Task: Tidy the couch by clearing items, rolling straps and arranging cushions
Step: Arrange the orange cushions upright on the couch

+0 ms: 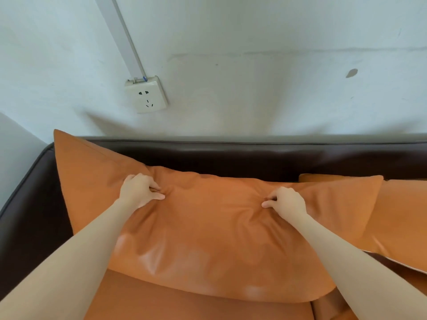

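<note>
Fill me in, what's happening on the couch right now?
A person is arranging the large orange cushion against the dark brown couch back. The left hand and right hand each pinch a fold of its cover. A second orange cushion lies at the right.

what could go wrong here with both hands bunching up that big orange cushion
1. The left hand and right hand pinch only the cover of the big orange cushion; the smooth, shiny fabric could slip free, or crease and stay puckered.
2. Its right corner lies over the second orange cushion, so a pull may drag that one askew.
3. Pushed back hard, its raised left corner could ride up over the dark backrest toward the wall socket.
</note>
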